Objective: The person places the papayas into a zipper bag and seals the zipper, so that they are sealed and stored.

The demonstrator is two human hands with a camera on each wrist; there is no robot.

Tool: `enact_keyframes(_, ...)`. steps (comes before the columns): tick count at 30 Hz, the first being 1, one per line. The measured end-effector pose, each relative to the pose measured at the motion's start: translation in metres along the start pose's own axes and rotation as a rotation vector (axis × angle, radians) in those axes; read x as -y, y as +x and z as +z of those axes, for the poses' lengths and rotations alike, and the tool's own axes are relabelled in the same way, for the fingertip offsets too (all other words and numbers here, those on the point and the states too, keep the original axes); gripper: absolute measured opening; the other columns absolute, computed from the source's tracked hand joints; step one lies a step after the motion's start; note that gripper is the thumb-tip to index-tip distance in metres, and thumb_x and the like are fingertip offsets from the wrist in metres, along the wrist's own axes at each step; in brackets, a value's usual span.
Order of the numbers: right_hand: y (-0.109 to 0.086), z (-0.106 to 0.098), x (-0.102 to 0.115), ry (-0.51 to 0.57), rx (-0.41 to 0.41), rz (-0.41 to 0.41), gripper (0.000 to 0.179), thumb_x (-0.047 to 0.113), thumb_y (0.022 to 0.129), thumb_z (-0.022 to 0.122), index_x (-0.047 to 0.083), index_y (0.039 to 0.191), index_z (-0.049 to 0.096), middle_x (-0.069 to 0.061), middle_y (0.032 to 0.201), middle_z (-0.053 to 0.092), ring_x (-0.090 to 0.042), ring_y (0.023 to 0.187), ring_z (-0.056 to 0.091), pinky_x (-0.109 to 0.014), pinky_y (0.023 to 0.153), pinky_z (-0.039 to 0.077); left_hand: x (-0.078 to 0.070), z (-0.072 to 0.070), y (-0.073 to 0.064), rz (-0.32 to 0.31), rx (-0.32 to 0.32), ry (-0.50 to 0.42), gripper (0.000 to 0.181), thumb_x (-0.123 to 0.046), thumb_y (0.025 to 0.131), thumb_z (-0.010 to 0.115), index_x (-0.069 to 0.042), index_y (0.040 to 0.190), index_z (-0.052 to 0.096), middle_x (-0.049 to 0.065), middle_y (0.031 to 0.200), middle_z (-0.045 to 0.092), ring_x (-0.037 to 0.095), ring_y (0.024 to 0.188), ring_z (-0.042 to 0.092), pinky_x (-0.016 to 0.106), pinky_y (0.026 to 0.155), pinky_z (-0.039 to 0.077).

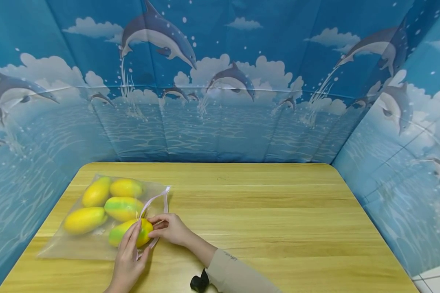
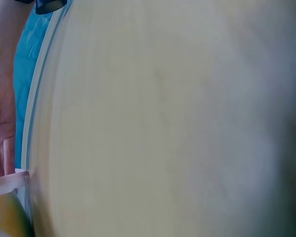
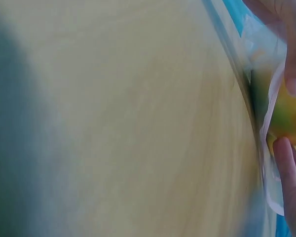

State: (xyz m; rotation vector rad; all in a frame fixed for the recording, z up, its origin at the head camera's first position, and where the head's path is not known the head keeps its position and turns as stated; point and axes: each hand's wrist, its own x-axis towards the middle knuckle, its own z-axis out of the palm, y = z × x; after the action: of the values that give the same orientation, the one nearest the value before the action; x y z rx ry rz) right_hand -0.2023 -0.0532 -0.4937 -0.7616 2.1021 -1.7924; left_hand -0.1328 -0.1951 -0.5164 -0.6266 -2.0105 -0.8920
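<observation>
A clear bag (image 1: pixel 77 250) with a pale pink rim (image 1: pixel 166 199) lies on its side, several yellow-green mangoes (image 1: pixel 85 220) inside. At its mouth, my left hand (image 1: pixel 127 256) holds the rim, fingers over the upper edge and thumb toward the lower one. My right hand (image 1: pixel 172 229) grips the near end of one mango (image 1: pixel 146 232) at the opening with its fingertips. In the right wrist view, fingertips press on this mango (image 3: pixel 288 116) from two sides beside the pink rim (image 3: pixel 270 106). The left wrist view catches only part of it (image 2: pixel 7 215), at the lower left corner.
The bag rests on the left part of a wood-grain table (image 1: pixel 278 219). A blue dolphin-print curtain (image 1: pixel 220 122) stands along the back and sides. A black device (image 1: pixel 199 281) is at the right wrist, by the beige sleeve (image 1: pixel 238 272).
</observation>
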Motion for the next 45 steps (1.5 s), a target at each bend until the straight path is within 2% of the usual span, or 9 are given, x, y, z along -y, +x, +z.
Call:
enact_keyframes(7, -0.002, 0.003, 0.011, -0.013, -0.038, -0.042, 0.029, -0.008, 0.074, 0.069, -0.01, 0.102, 0.062, -0.021, 0.102, 0.064, -0.027, 0.082, 0.066, -0.014, 0.065, 0.053, 0.0, 0.0, 0.0, -0.004, 0.005, 0.001, 0.06, -0.036, 0.094, 0.044, 0.018, 0.122, 0.044, 0.031, 0.121, 0.046, 0.011, 0.127, 0.036, 0.017, 0.105, 0.03)
enact_keyframes(13, 0.002, 0.009, -0.002, 0.009, -0.063, -0.012, 0.03, -0.005, 0.073, 0.071, -0.006, 0.102, 0.063, -0.016, 0.101, 0.066, -0.018, 0.08, 0.067, -0.014, 0.063, 0.054, -0.002, -0.001, 0.001, -0.003, 0.015, 0.012, 0.059, -0.035, 0.095, 0.043, 0.017, 0.123, 0.044, 0.03, 0.121, 0.046, 0.01, 0.127, 0.034, 0.013, 0.103, 0.03)
enact_keyframes(22, 0.002, 0.011, 0.002, 0.006, -0.07, 0.004, 0.03, -0.003, 0.073, 0.072, -0.005, 0.101, 0.064, -0.015, 0.094, 0.068, -0.011, 0.077, 0.066, -0.014, 0.061, 0.054, -0.002, -0.001, 0.002, -0.006, 0.03, 0.006, 0.06, -0.035, 0.095, 0.042, 0.017, 0.124, 0.043, 0.03, 0.122, 0.045, 0.008, 0.126, 0.033, 0.008, 0.098, 0.032)
enact_keyframes(28, 0.003, 0.006, 0.001, -0.009, -0.018, 0.054, 0.031, 0.003, 0.075, 0.073, -0.001, 0.104, 0.064, -0.009, 0.097, 0.067, -0.008, 0.078, 0.065, -0.014, 0.063, 0.054, -0.001, -0.001, 0.002, 0.0, 0.027, 0.013, 0.059, -0.034, 0.095, 0.041, 0.018, 0.123, 0.043, 0.03, 0.122, 0.045, 0.006, 0.118, 0.036, 0.003, 0.071, 0.038)
enact_keyframes(30, 0.004, 0.001, 0.001, -0.038, 0.015, 0.061, 0.031, 0.004, 0.076, 0.072, 0.0, 0.105, 0.063, -0.008, 0.097, 0.067, -0.007, 0.078, 0.064, -0.014, 0.063, 0.053, -0.001, -0.001, 0.002, 0.001, 0.021, 0.013, 0.059, -0.034, 0.095, 0.041, 0.018, 0.123, 0.043, 0.03, 0.121, 0.045, 0.006, 0.118, 0.037, 0.004, 0.073, 0.039)
enact_keyframes(33, 0.007, -0.008, 0.0, -0.085, 0.018, 0.054, 0.027, 0.006, 0.079, 0.07, -0.001, 0.104, 0.064, -0.009, 0.094, 0.067, -0.006, 0.076, 0.063, -0.014, 0.064, 0.053, -0.001, 0.0, 0.002, 0.003, 0.014, 0.001, 0.059, -0.033, 0.095, 0.041, 0.017, 0.124, 0.042, 0.031, 0.121, 0.045, 0.01, 0.124, 0.036, 0.011, 0.094, 0.038)
enact_keyframes(35, 0.011, -0.014, 0.0, -0.1, -0.046, 0.043, 0.023, 0.006, 0.081, 0.068, -0.002, 0.101, 0.065, -0.009, 0.09, 0.068, -0.005, 0.073, 0.062, -0.013, 0.064, 0.052, -0.001, 0.0, 0.002, 0.006, 0.005, -0.003, 0.058, -0.033, 0.095, 0.042, 0.017, 0.125, 0.042, 0.032, 0.121, 0.045, 0.011, 0.125, 0.036, 0.016, 0.104, 0.032)
enact_keyframes(41, 0.026, -0.031, 0.0, -0.071, -0.36, 0.067, 0.025, 0.01, 0.084, 0.064, -0.001, 0.106, 0.059, -0.008, 0.087, 0.062, -0.007, 0.07, 0.056, -0.014, 0.061, 0.05, -0.002, 0.001, 0.003, 0.012, -0.007, 0.017, 0.056, -0.032, 0.095, 0.042, 0.015, 0.127, 0.042, 0.032, 0.12, 0.046, 0.013, 0.125, 0.038, 0.018, 0.105, 0.032)
enact_keyframes(45, 0.036, -0.04, 0.002, -0.042, -0.454, 0.113, 0.033, 0.014, 0.085, 0.063, 0.004, 0.116, 0.054, -0.009, 0.091, 0.061, -0.01, 0.072, 0.058, -0.017, 0.057, 0.05, -0.003, 0.002, 0.003, 0.014, -0.002, 0.029, 0.056, -0.032, 0.095, 0.042, 0.015, 0.127, 0.043, 0.031, 0.12, 0.047, 0.011, 0.125, 0.038, 0.018, 0.105, 0.031)
